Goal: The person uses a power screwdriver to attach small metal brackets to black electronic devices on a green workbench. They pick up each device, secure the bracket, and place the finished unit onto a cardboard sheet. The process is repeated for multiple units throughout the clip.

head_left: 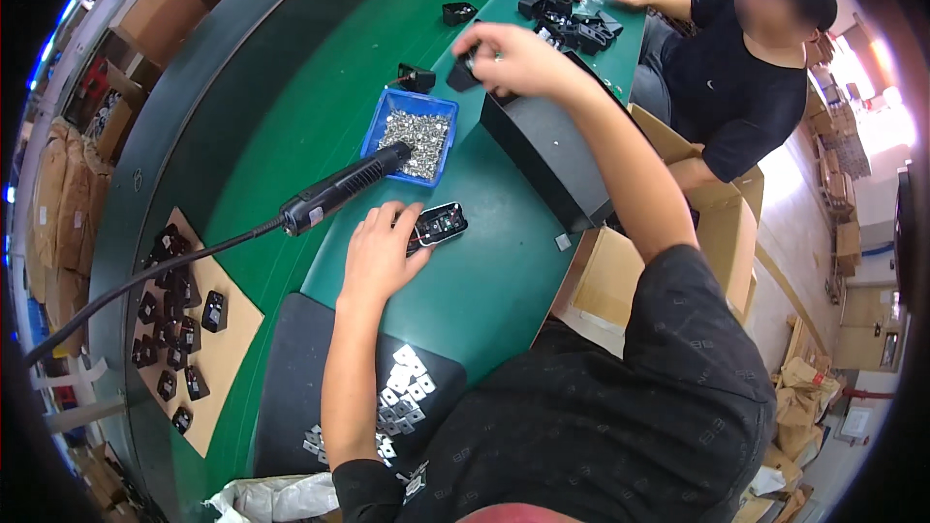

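My left hand (381, 250) rests on the green bench, its fingers closed round one end of a small black device housing (444, 223) with a pale rim. Parts inside the housing face up. My right hand (513, 58) is reached out over the far end of a long black bin (552, 150), pinching a black plastic part (465, 73), somewhat blurred. Between the hands stands a blue tray (371, 136) of small metal screws (417, 140). A black corded electric screwdriver (344, 189) hangs with its tip end over that tray.
Beyond the tray are loose black parts (417, 77) and a heap of them (581, 29). A co-worker (746, 68) sits at the right beside a cardboard box (727, 232). White square pieces (402, 392) lie on a black mat (291, 358); cardboard (228, 368) at left bears several black units.
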`<action>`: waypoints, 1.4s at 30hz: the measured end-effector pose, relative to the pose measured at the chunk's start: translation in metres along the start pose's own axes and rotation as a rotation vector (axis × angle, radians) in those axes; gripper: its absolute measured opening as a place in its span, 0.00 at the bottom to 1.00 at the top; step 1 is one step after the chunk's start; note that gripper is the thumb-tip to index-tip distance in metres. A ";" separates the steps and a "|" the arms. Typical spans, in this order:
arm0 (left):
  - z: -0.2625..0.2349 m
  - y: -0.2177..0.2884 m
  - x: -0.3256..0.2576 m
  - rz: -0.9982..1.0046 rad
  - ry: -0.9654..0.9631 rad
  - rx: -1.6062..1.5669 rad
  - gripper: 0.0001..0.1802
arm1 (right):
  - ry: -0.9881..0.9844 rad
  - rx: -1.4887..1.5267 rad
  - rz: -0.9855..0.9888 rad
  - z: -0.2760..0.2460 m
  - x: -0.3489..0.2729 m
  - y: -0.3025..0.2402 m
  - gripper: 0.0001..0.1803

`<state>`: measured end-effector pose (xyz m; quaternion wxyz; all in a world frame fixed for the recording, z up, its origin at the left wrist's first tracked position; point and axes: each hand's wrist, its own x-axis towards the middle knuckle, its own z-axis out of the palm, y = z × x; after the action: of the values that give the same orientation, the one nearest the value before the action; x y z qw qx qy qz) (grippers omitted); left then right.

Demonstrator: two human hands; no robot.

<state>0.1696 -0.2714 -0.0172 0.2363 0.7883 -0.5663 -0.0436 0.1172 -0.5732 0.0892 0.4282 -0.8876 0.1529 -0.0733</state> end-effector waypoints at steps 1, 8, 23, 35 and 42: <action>-0.002 -0.001 -0.001 -0.008 -0.003 0.012 0.30 | -0.037 -0.021 -0.046 0.004 -0.018 -0.006 0.17; 0.002 0.001 0.008 -0.016 -0.009 0.036 0.31 | -0.409 -0.303 -0.070 0.058 -0.081 0.002 0.19; 0.000 0.006 0.019 -0.148 0.029 0.092 0.42 | -0.037 -0.720 -0.122 0.056 0.124 0.073 0.34; -0.051 0.075 -0.153 -0.659 0.746 -0.248 0.14 | 0.063 -0.261 -0.339 0.053 -0.138 -0.022 0.21; -0.009 0.138 -0.218 -0.482 0.758 -0.195 0.12 | 0.159 -0.328 -0.249 0.114 -0.217 0.047 0.17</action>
<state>-0.0246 -0.1032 0.0056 0.4829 0.8320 -0.2337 0.1413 -0.0679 -0.4441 -0.0181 0.2523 -0.9489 0.0853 -0.1695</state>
